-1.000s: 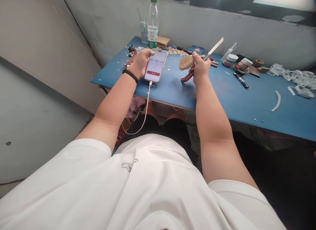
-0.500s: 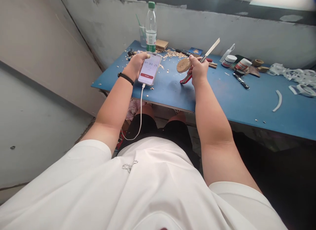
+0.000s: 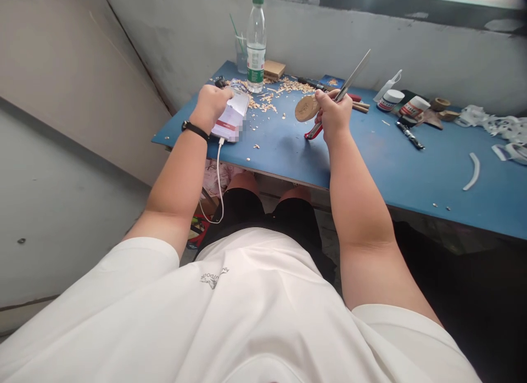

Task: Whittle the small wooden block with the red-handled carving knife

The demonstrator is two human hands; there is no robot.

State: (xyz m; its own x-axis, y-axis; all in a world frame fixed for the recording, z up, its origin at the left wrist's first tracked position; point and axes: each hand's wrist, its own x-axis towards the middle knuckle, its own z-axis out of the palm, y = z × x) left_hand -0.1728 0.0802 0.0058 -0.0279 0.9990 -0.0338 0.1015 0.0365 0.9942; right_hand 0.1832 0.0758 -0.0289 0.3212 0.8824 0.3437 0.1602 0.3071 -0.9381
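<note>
My left hand is closed on the upper left edge of a phone, low over the left part of the table, with its lit screen facing up. A white charging cable runs from the phone's lower end and drops past the table edge. In my right hand, closed and raised above the table, are a round wooden disc and a knife. The knife's long thin blade points up and away; its red handle end sticks out below my fingers. My fingers partly cover both items.
Wood shavings lie scattered on the blue table. Behind them stand a plastic bottle, a cup and a wooden block. To the right are small jars, a black pen-like tool and crumpled white plastic.
My left hand has moved left and lowered the phone toward the table, tilting it flatter. My right hand keeps the disc and knife in nearly the same place, the blade turned slightly.
</note>
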